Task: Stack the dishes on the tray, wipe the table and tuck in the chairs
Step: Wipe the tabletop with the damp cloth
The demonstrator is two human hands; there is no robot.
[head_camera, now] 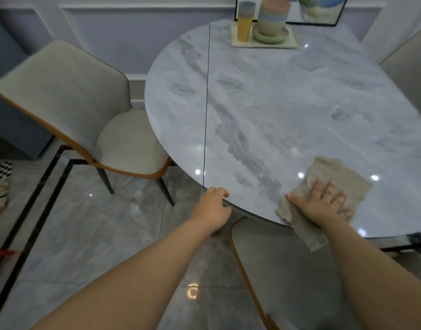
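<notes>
Dishes (pixel 267 20) stood stacked on the tray (pixel 290 42); right hand (pixel 323 201) pressed flat, fingers spread, on the cloth (pixel 333 184), left hand (pixel 214 206) curled over the worktop (pixel 276 103) edge; wiping was underway, chairs (pixel 85 115) seemingly untucked.

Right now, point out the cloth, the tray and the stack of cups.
cloth (pixel 340 172): head view, on its bare upper half above the fingers.
tray (pixel 289 43): head view, on its front right rim beside the plates.
stack of cups (pixel 244 25): head view, on the yellow side of the lowest cup.
</notes>
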